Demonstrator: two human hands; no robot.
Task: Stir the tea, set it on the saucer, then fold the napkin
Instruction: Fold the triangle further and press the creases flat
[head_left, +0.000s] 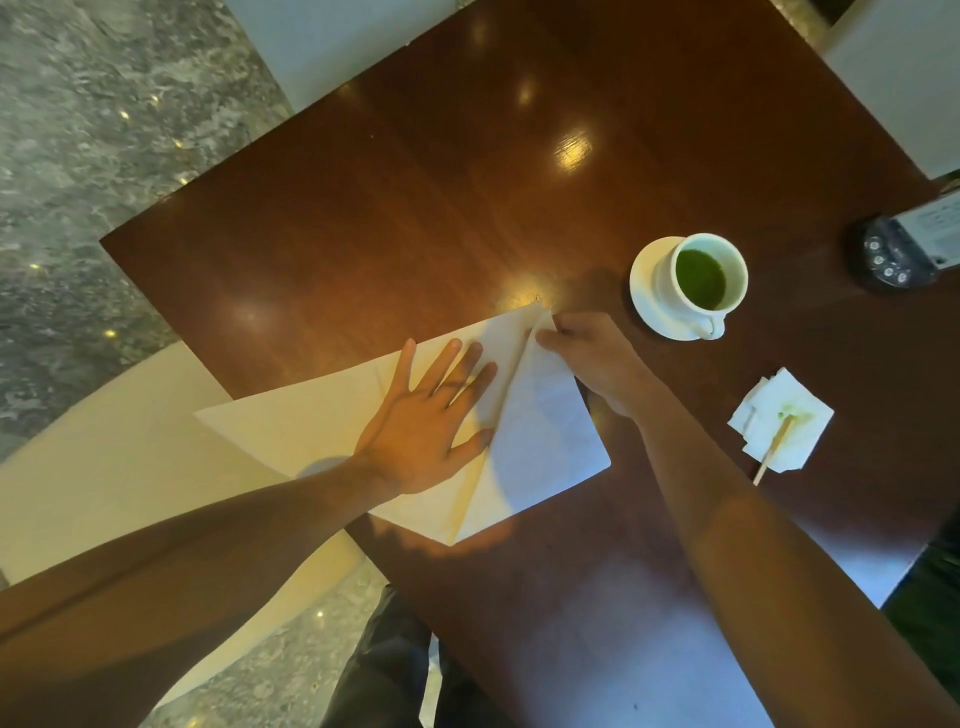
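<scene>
A large cream napkin (311, 415) lies on the dark wooden table (415, 208), folded into a triangle, with its right flap (545, 441) turned over. My left hand (426, 415) lies flat on the napkin's middle, fingers spread. My right hand (592, 353) pinches the flap's top corner at the napkin's apex. To the right, a white cup (701, 280) of green tea stands on a white saucer (644, 296), handle towards me.
A wooden stir stick (774, 452) rests on a small stained paper tissue (779, 415) at the right. A dark round device (893, 260) sits near the right edge. Cream chair seats (104, 467) stand around the table, over a marble floor (78, 130).
</scene>
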